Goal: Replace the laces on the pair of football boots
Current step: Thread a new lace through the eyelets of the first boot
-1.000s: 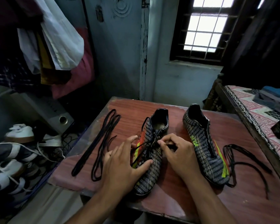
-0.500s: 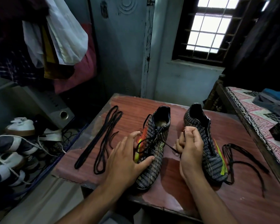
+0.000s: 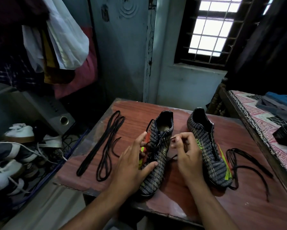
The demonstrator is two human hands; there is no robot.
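Table [image 3: 181, 110]: bare wood along the far edge behind both boot heels, and a bare strip on the near right corner; a narrow open lane runs between the left boot [image 3: 157, 156] and the right boot [image 3: 207, 155], its near half filled by the right hand [image 3: 187, 155] and a lace end trailing across it. Left side: folded spare laces [image 3: 104, 145] lie lengthwise, with the left hand [image 3: 134, 165] over the gap between them and the left boot. Right side: a loose lace [image 3: 249, 165] sprawls beside the right boot, and a bed frame [image 3: 235, 113] closes that flank.
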